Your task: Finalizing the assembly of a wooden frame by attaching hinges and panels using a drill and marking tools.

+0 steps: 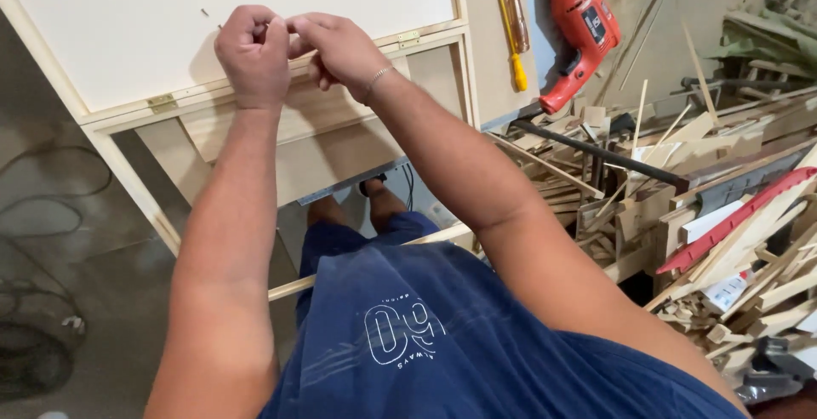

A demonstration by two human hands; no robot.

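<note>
Head view, looking down. I am watching both hands working together at the near edge of the white panel, which is lying flat on the pale wooden frame. The left hand is curling into a loose fist with its fingertips pinched together, and the right hand is meeting it from the right, thumb and forefinger closing against the same spot. Whatever they are pinching is too small to make out; I cannot tell whether it is a pin, a screw or nothing at all. The meeting point is sitting directly above the wooden rail that runs along the panel's edge, its long axis rising from lower left to upper right, between the two brass hinges and. The hands are lying roughly midway between those hinges, with the left hand slightly nearer the lower-left hinge. Two tiny dark marks are showing on the panel just up and left of the left knuckles. Well apart to the right, a yellow-handled screwdriver and a red drill are resting on the board, both pointing along the board's length, nearer the right hand. A heap of wood offcuts is filling the right side.
</note>
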